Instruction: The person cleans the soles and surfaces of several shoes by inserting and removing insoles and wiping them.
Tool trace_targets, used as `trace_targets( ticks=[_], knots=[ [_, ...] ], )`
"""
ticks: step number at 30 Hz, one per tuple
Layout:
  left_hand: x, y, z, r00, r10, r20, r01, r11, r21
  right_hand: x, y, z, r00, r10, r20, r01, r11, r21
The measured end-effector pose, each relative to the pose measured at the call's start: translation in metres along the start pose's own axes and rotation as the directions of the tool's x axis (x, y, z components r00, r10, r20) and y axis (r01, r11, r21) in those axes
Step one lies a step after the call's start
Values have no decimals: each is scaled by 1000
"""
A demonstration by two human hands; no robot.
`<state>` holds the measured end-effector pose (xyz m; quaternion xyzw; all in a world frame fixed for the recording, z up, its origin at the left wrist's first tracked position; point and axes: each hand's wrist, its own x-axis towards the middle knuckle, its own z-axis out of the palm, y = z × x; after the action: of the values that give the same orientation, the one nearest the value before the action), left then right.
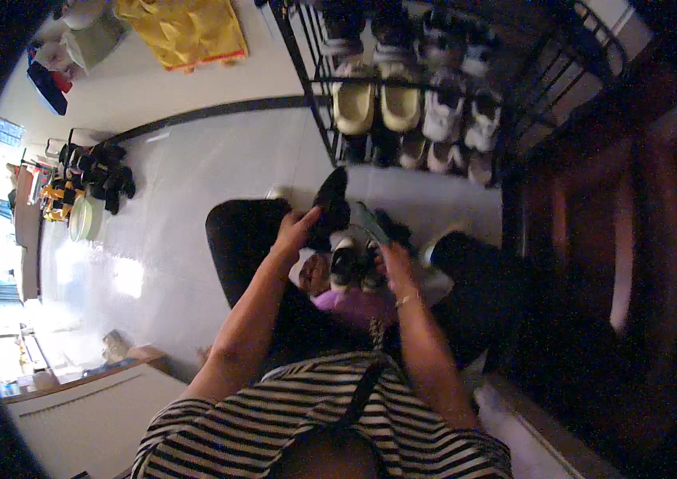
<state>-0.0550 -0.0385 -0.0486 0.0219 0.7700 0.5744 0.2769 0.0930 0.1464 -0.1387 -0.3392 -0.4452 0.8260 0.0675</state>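
My left hand (297, 230) grips a black shoe (332, 194) and holds it tilted above the floor between my knees. In my right hand (397, 266) is a thin greenish implement (372, 221); blur hides whether it is a brush or something else. Just past it lies a dark shape (395, 227) that I cannot make out. Below and between the hands stand a black-and-white shoe (344, 263), a brownish shoe (314, 272) and a dark shoe (372, 266) partly hidden by my right hand. A purple item (353, 304) lies nearest my body.
A black metal shoe rack (323, 114) ahead carries cream clogs (400, 105), white sneakers (443, 114) and other shoes. Dark reddish wooden panelling (589, 239) rises at right. Far left are a pale green basin (81, 218) and cluttered shelving; a white cabinet (99, 419) stands at lower left.
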Motion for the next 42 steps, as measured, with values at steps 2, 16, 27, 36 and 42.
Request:
trace_targets(
  ticks=[2,16,27,36,42],
  knots=[
    [-14,12,1,953,-98,286,264,729,-631,-14,-39,18,989,142,45,-148,904,401],
    [-58,39,34,882,76,465,443,204,-873,-61,-119,41,996,-3,87,-45,835,548],
    [-56,31,39,811,129,571,559,122,-820,-85,-98,50,1000,7,17,-13,933,359],
    [-54,20,43,739,222,636,643,49,-764,-103,-113,48,957,-49,287,-134,802,582],
    [-53,17,38,737,310,601,596,120,-794,-103,-120,45,984,12,178,-86,905,417]
  ],
)
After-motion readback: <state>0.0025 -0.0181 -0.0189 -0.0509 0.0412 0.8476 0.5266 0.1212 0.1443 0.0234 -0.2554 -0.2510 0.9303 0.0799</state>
